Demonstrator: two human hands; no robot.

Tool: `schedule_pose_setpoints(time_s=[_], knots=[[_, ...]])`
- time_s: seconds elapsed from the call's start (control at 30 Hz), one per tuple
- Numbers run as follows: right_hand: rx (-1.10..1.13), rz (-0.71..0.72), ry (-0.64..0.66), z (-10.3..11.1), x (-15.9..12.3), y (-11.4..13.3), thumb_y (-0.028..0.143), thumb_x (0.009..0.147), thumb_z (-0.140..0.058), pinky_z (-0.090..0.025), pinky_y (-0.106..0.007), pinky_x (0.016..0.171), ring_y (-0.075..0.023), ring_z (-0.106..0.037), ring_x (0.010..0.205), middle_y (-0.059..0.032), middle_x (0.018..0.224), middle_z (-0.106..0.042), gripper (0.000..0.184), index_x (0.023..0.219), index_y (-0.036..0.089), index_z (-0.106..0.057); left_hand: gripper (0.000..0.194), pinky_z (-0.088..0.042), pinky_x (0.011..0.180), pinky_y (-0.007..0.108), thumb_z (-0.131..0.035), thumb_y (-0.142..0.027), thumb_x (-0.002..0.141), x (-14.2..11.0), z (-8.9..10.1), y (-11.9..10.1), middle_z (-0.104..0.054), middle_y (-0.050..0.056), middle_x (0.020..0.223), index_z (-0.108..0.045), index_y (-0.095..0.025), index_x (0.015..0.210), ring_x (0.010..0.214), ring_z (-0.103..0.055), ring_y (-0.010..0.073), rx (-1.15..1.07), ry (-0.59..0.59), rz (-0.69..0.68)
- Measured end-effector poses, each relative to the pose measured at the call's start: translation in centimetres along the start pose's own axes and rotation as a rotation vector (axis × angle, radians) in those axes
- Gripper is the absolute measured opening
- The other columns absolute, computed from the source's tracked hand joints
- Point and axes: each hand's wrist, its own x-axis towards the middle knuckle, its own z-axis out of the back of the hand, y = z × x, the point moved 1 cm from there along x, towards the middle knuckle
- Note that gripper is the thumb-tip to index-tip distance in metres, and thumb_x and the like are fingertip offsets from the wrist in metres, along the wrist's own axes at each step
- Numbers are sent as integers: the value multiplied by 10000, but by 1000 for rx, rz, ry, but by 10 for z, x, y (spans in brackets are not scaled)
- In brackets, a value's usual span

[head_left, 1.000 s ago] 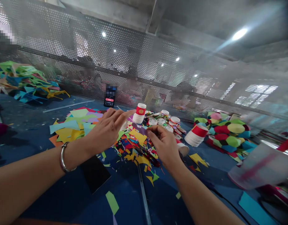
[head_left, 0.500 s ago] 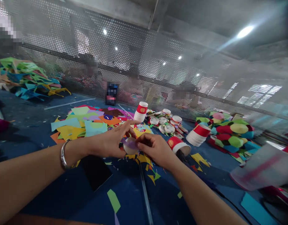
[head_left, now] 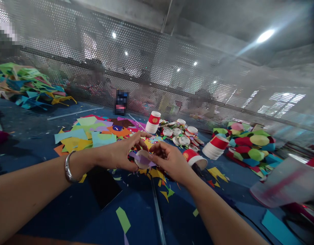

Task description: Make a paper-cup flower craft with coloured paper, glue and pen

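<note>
Head view shows one small pale disc with a purple paper piece [head_left: 143, 159] on it, pinched from both sides just above the blue bench [head_left: 77, 211]. The left hand [head_left: 121, 154] has its thumb under the disc and fingers curled over the top, so its grip is closed on the disc; the right hand [head_left: 169, 160] presses its fingertips against the opposite edge, also gripping it. Holding it between two hands keeps the paper flat against the round face.

Beneath the hands lies a heap of coloured paper scraps [head_left: 100, 134], within easy reach. One upright red-and-white paper cup [head_left: 153, 122] stands beyond them; one more cup lies on its side [head_left: 194, 158] by the right wrist. A cluster of round cup bottoms [head_left: 181, 134], about eight though blurred, sits behind. One nested stack of cups [head_left: 215, 147] lies tilted to the right, beside one pile of paper-covered discs [head_left: 249, 146]. One dark flat slab [head_left: 103, 187] lies under the left forearm, which wears one bracelet [head_left: 68, 167].
</note>
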Motion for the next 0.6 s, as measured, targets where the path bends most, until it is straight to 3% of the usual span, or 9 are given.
schedule_pose_setpoints(time_s=[0.17, 0.4, 0.6], knots=[[45, -25, 7, 0, -1, 3, 478, 865, -715, -443, -262, 590, -141, -565, 656, -1, 769, -632, 305, 969, 202, -637, 927, -504, 960, 395, -733, -198, 694, 1, 2, 4, -618, 68, 1259, -292, -281, 1505, 1166, -602, 261, -5, -33, 18], [155, -99, 51, 0, -1, 1, 391, 869, -684, -468, -258, 531, -135, -583, 593, 13, 757, -630, 257, 1028, 214, -587, 728, -468, 1003, 437, -757, -246, 699, 3, 7, 9, -595, 85, 1336, -488, -272, 1375, 1181, -581, 275, 27, -48, 29], [191, -103, 57, 2, 0, -2, 340, 872, -681, -483, -259, 539, -126, -594, 588, 14, 763, -628, 231, 1039, 208, -591, 626, -473, 990, 411, -750, -243, 703, 1, 7, 7, -634, 57, 1304, -564, -279, 1299, 1163, -604, 260, -10, -8, 70]])
